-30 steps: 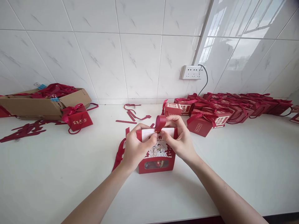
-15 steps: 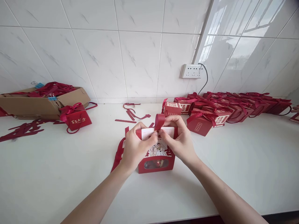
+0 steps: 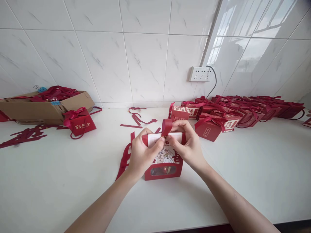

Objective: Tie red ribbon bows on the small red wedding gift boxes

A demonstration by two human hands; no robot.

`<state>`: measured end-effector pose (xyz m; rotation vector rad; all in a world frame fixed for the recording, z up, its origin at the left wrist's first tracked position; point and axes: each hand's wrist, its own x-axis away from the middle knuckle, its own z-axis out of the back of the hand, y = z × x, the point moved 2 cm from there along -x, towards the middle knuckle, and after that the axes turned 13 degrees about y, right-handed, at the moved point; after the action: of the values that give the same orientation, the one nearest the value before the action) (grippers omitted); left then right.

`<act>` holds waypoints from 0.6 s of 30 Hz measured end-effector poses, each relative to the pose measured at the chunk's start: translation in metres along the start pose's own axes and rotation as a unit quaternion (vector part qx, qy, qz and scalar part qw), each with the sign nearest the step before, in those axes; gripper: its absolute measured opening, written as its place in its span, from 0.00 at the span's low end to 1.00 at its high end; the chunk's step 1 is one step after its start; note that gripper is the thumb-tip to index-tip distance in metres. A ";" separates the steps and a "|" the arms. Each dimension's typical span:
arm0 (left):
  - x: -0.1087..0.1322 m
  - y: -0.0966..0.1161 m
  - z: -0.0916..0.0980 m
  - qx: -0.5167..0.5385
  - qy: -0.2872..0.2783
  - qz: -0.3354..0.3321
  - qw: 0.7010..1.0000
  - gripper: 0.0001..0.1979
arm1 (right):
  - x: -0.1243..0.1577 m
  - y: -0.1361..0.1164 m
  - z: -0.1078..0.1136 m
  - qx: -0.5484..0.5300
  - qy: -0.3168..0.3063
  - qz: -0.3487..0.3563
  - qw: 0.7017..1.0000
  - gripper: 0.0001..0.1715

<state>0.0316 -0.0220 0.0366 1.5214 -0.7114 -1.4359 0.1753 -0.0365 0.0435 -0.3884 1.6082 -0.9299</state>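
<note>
A red gift box [image 3: 165, 165] stands upright on a white counter [image 3: 85, 191], nearer the front edge than the back. Its face carries a white panel [image 3: 161, 157] with two cartoon figures in wedding clothes and red lettering, partly covered by the hands, above a clear oval window [image 3: 163, 170] whose contents are too blurred to name. A dark red ribbon loop [image 3: 167, 127] rises from the middle of the box's top.

The left hand [image 3: 143, 153] curls nearly closed around the box's upper left corner, its thumb pressed at the loop's base. The right hand [image 3: 190, 145] mirrors it, fingers crooked beside the loop; both pinch the ribbon, with some fingertips hidden behind the box.

A ribbon strip [image 3: 124, 160] lies beside the left hand, and ribbon scraps [image 3: 136, 119] lie toward the counter's back edge. Near the back left corner, a cardboard box [image 3: 39, 111] holds heaped ribbon beside a small bow-topped box [image 3: 84, 125]. Red boxes [image 3: 250, 119] crowd the back edge at right, below a socket [image 3: 199, 74] on the tiled wall [image 3: 145, 58].
</note>
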 end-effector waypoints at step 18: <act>-0.001 -0.003 0.001 0.065 -0.032 -0.002 0.997 0.14 | 0.001 0.002 -0.001 -0.012 -0.015 -0.033 0.999 0.19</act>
<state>0.0297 -0.0203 0.0340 1.5809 -0.8549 -1.4721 0.1746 -0.0359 0.0411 -0.4737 1.5880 -0.9506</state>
